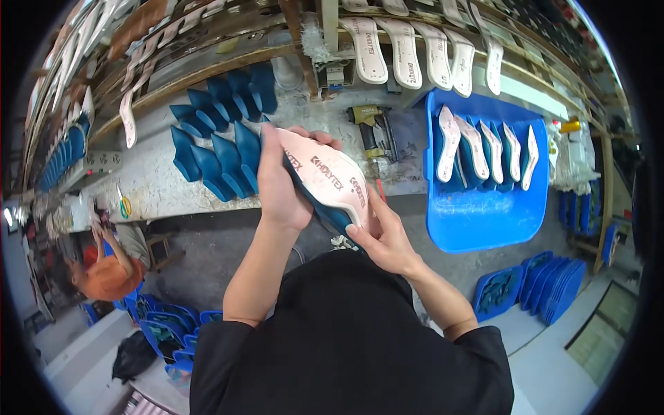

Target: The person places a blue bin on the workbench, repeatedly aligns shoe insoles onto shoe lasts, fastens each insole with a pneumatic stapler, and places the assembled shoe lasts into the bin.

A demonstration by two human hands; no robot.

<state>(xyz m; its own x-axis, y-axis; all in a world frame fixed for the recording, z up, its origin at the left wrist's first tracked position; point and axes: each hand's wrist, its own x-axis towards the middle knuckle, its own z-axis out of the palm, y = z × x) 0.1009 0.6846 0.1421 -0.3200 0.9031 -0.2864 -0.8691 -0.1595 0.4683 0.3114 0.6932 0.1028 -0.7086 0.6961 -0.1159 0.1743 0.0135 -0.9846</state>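
So the pale pink insole (pixel 326 169) is right up front, held over the near edge of the tabletop (pixel 155 162), printed side facing up at the camera. A teal shoe upper (pixel 319 207) sits against its underside and shows along the lower-left edge.

Both hands are on it. The left hand (pixel 280 183) clasps the left side, with fingers curled around behind so that a few poke out past the far edge. The right hand (pixel 387 238) pinches the lower-right, narrower end, thumb on the near edge, fingers bent round the other side. Nothing's spread wide, both grips are closed on the piece.

Left of the hands there's a bunch of teal uppers (pixel 225 159) lined up in two rows on the tabletop. Behind the piece, a bit to the right, lies a yellow-green and black power tool (pixel 373 131). Further right is a big blue bin (pixel 484 221) with five pale soles (pixel 491 152) in a row, teal showing beside most of them. More pale insoles (pixel 370 52) hang off the wooden rack (pixel 214 59) up top.

Over on the far left, scissors (pixel 124 206) with green and yellow handles lie near the tabletop edge, close to a person in orange (pixel 111 277). More blue bins (pixel 553 287) are stacked lower right, and a black bag (pixel 135 356) is lower left.
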